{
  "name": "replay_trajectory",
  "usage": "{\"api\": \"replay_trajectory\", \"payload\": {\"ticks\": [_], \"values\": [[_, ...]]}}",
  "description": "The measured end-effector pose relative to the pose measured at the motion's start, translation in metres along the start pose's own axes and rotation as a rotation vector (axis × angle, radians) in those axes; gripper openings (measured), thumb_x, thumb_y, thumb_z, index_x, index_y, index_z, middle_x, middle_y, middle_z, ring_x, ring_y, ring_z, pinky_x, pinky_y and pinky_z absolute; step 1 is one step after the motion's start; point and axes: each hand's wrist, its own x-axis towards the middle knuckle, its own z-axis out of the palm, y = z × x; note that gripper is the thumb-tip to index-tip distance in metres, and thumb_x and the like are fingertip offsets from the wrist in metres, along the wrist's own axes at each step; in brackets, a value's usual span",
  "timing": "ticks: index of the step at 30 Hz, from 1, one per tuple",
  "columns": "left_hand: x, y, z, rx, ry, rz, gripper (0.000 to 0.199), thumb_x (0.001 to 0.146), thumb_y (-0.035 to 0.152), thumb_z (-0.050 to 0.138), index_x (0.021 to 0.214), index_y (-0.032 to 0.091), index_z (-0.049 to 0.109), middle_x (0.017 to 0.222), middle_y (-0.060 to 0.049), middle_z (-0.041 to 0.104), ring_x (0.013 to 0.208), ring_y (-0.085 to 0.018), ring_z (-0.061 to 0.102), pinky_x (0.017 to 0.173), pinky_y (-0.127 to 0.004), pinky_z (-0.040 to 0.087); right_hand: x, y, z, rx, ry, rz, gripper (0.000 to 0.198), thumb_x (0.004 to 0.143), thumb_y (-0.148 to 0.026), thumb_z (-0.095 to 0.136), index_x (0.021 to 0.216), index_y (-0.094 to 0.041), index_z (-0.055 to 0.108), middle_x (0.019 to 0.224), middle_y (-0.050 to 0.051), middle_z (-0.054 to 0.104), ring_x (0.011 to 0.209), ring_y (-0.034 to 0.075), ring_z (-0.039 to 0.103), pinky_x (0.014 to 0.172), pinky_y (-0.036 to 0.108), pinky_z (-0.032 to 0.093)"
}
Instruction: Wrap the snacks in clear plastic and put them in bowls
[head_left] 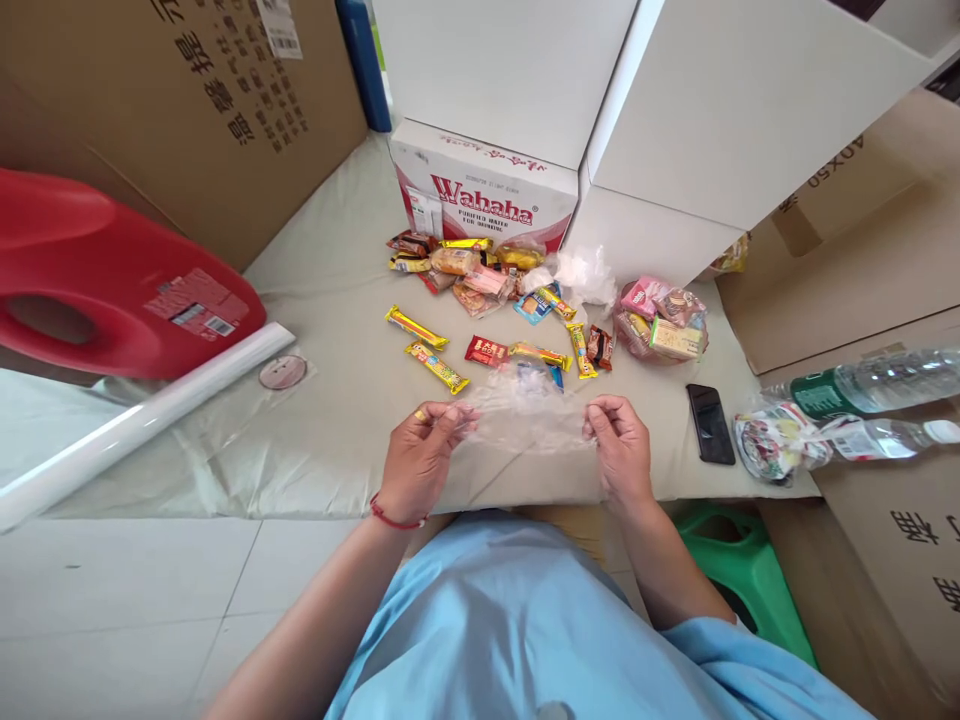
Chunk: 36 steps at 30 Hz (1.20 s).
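Note:
A clear plastic bag [525, 425] is stretched between my two hands, just above the front of the covered table. My left hand [420, 450] pinches its left edge, and my right hand [619, 445] pinches its right edge. Behind the bag, partly seen through it, lie a red snack packet [486, 352] and a yellow snack bar [541, 355]. Two more yellow bars [436, 367] rest to the left of these. A heap of wrapped snacks [480, 272] sits farther back, with crumpled clear bags [585, 275] beside it. To its right stands a filled bag of snacks [661, 322].
At the back is a Wahaha water carton [487, 190] below white panels. A red jug [112, 270] and a white roll [150, 420] occupy the left. On the right are a phone [710, 424], plastic bottles [892, 385] and cardboard boxes [847, 230]. A green stool [750, 570] stands below.

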Motion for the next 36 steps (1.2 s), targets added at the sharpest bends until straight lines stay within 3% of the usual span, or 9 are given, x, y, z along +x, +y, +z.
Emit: {"api": "replay_trajectory", "payload": {"ticks": [4, 7, 10, 16, 20, 23, 28, 32, 36], "values": [[-0.016, -0.014, -0.039, 0.230, 0.146, 0.039, 0.038, 0.074, 0.053, 0.082, 0.084, 0.020, 0.066, 0.097, -0.006, 0.076, 0.100, -0.022, 0.071, 0.091, -0.036, 0.054, -0.011, 0.027, -0.023, -0.015, 0.002, 0.177, 0.029, 0.089, -0.049, 0.069, 0.092, -0.022, 0.060, 0.081, -0.001, 0.063, 0.064, 0.012, 0.054, 0.062, 0.026, 0.047], [-0.036, -0.029, -0.066, 0.472, 0.150, -0.060, 0.040, 0.076, 0.055, 0.078, 0.088, 0.019, 0.067, 0.099, -0.007, 0.075, 0.098, -0.022, 0.069, 0.092, -0.037, 0.053, -0.022, 0.041, -0.047, -0.270, -0.250, 0.321, 0.035, 0.087, -0.055, 0.068, 0.094, -0.021, 0.064, 0.083, 0.002, 0.066, 0.070, 0.015, 0.059, 0.066, 0.030, 0.052], [-0.052, -0.035, -0.075, 0.661, 0.116, -0.081, 0.040, 0.076, 0.052, 0.073, 0.097, 0.018, 0.066, 0.105, -0.010, 0.072, 0.099, -0.026, 0.069, 0.088, -0.041, 0.057, -0.022, 0.035, -0.066, -0.484, -0.437, 0.273, 0.056, 0.083, -0.057, 0.073, 0.125, -0.021, 0.065, 0.118, 0.011, 0.069, 0.102, 0.024, 0.066, 0.085, 0.039, 0.058], [-0.057, -0.001, -0.042, 1.213, 0.257, 0.679, 0.025, 0.082, 0.015, 0.058, 0.104, 0.019, 0.066, 0.124, -0.015, 0.064, 0.124, -0.033, 0.059, 0.102, -0.055, 0.050, 0.006, 0.014, -0.037, -0.596, -0.546, 0.106, 0.082, 0.082, -0.059, 0.076, 0.150, -0.023, 0.050, 0.145, 0.017, 0.058, 0.131, 0.031, 0.058, 0.110, 0.052, 0.048], [-0.044, 0.024, -0.008, 1.370, -0.051, 1.107, 0.020, 0.087, 0.006, 0.054, 0.092, 0.022, 0.065, 0.101, -0.006, 0.073, 0.111, -0.026, 0.067, 0.095, -0.044, 0.051, 0.012, 0.030, 0.014, -0.521, -0.489, 0.064, 0.067, 0.088, -0.039, 0.071, 0.149, -0.023, 0.048, 0.125, 0.011, 0.068, 0.111, 0.024, 0.068, 0.103, 0.046, 0.053], [-0.029, 0.021, 0.013, 1.671, -0.362, 0.834, 0.021, 0.096, 0.014, 0.048, 0.097, 0.021, 0.067, 0.102, -0.006, 0.073, 0.092, -0.023, 0.072, 0.076, -0.038, 0.052, 0.011, 0.042, 0.038, -0.392, -0.455, 0.001, 0.059, 0.090, -0.023, 0.059, 0.148, -0.025, 0.047, 0.121, 0.008, 0.067, 0.094, 0.018, 0.070, 0.092, 0.038, 0.059], [-0.012, -0.005, 0.010, 1.992, -0.448, 0.211, 0.034, 0.104, 0.037, 0.044, 0.124, 0.019, 0.066, 0.135, -0.014, 0.063, 0.091, -0.027, 0.073, 0.064, -0.037, 0.054, 0.019, 0.051, 0.019, -0.337, -0.258, -0.119, 0.048, 0.095, -0.024, 0.052, 0.143, -0.028, 0.051, 0.127, 0.010, 0.064, 0.100, 0.019, 0.071, 0.088, 0.037, 0.061], [-0.012, -0.024, -0.020, 1.885, -0.336, 0.303, 0.038, 0.102, 0.036, 0.047, 0.133, 0.021, 0.063, 0.151, -0.015, 0.054, 0.108, -0.030, 0.068, 0.080, -0.042, 0.059, 0.027, 0.056, -0.029, -0.539, 0.038, -0.224, 0.041, 0.095, -0.032, 0.055, 0.135, -0.023, 0.056, 0.130, 0.014, 0.059, 0.112, 0.024, 0.065, 0.095, 0.044, 0.059], [-0.017, -0.032, -0.031, 1.656, -0.132, 0.655, 0.028, 0.095, 0.024, 0.055, 0.118, 0.017, 0.071, 0.140, -0.020, 0.061, 0.115, -0.032, 0.062, 0.099, -0.050, 0.054, 0.008, 0.046, -0.047, -0.780, 0.238, -0.422, 0.032, 0.098, -0.037, 0.056, 0.125, -0.020, 0.063, 0.126, 0.015, 0.059, 0.122, 0.029, 0.055, 0.104, 0.053, 0.050]]}}
